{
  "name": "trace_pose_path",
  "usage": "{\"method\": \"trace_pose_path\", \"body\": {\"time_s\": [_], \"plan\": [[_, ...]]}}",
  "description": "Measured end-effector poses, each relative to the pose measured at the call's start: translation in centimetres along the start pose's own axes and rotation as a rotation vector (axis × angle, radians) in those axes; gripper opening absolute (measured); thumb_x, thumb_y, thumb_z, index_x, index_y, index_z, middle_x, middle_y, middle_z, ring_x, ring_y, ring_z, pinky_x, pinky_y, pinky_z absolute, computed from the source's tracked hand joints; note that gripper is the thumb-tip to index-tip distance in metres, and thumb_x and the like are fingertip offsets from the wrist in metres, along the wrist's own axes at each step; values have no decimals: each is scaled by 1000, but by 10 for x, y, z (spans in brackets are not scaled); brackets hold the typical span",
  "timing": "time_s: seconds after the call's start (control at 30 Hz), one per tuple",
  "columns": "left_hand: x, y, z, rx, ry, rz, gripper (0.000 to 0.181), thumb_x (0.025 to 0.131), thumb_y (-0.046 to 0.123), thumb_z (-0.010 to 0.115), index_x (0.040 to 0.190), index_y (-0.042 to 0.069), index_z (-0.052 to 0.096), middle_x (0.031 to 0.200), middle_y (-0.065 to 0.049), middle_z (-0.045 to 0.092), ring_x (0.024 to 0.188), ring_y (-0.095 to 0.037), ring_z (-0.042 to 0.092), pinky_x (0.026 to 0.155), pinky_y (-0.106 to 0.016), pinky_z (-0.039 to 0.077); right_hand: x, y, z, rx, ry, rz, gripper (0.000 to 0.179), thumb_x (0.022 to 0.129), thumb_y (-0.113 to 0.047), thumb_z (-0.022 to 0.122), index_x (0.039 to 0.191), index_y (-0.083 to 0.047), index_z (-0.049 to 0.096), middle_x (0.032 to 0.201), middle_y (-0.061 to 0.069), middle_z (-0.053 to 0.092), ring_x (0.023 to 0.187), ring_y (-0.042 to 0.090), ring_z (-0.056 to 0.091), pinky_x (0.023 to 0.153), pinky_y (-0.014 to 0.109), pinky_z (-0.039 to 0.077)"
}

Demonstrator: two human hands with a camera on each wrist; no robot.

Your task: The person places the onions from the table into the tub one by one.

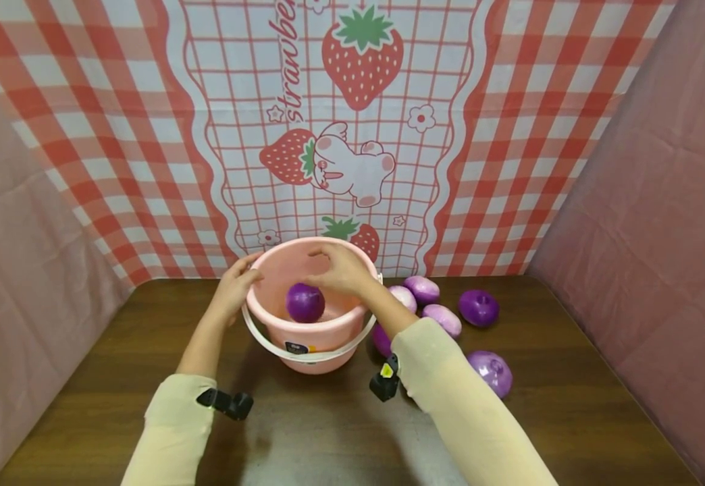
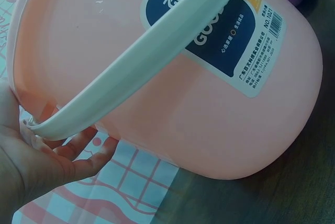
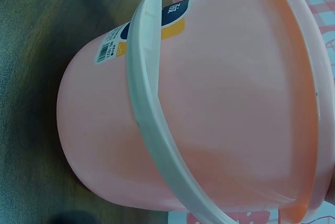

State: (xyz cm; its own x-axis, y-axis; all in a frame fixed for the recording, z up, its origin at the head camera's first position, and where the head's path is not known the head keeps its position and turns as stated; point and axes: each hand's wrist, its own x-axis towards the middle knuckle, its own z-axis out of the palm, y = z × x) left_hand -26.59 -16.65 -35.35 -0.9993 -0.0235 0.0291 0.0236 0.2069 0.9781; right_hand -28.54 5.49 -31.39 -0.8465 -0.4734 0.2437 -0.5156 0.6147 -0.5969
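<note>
A pink bucket [image 1: 312, 347] with a white handle [image 1: 288, 353] stands on the table, its mouth tipped toward the head view. At its left rim my left hand [image 1: 235, 287] grips the edge; in the left wrist view the fingers curl under the rim, outside the wall. Inside the bucket lies a glossy dark purple ball-like thing [image 1: 305, 303]. My right hand [image 1: 342, 270] reaches over the right rim into the mouth, just above the purple thing, with fingers spread and nothing visible between them. The right wrist view shows mainly the bucket's outer wall [image 3: 225, 93] and handle.
Right of the bucket lie several shiny round things, among them a dark purple one [image 1: 479, 308], a light purple one [image 1: 491, 373] and a pink one [image 1: 441, 320]. My right forearm partly covers this group. A strawberry-print checked cloth [image 1: 358, 162] hangs behind the brown table [image 1: 547, 405].
</note>
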Motion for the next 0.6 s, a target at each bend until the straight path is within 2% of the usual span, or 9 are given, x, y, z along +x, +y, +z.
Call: {"method": "trace_pose_path", "body": {"time_s": [0.13, 0.33, 0.47, 0.6], "plan": [[0, 0, 0, -6, -5, 3, 56, 87, 9, 48, 142, 11, 40, 127, -20, 45, 96, -19, 54, 78, -20, 53, 0, 0, 0, 10, 18, -2, 54, 76, -26, 75, 123, -6, 59, 124, 9, 61, 119, 27, 53, 104, 36, 42], [0, 0, 1, 1, 1, 10, 56, 86, 9, 48, 142, 10, 40, 112, -15, 47, 90, -15, 54, 76, -19, 52, -1, 0, -2, 42, 32, -3, 53, 77, -25, 74, 123, -4, 59, 124, 13, 61, 118, 32, 53, 102, 39, 43], [0, -1, 1, 7, 4, 15, 56, 86, 9, 48, 142, 10, 41, 104, -10, 46, 88, -13, 53, 75, -18, 52, -1, -1, -4, 53, 39, 34, 52, 78, -25, 74, 123, -4, 59, 124, 14, 60, 116, 33, 54, 99, 40, 45], [1, -1, 1, 0, -1, 19, 56, 86, 8, 48, 142, 10, 40, 110, -13, 47, 90, -13, 53, 75, -18, 51, -2, -3, -9, 51, 40, 83, 52, 78, -29, 73, 123, -7, 59, 124, 14, 60, 115, 33, 54, 96, 40, 47]]}}
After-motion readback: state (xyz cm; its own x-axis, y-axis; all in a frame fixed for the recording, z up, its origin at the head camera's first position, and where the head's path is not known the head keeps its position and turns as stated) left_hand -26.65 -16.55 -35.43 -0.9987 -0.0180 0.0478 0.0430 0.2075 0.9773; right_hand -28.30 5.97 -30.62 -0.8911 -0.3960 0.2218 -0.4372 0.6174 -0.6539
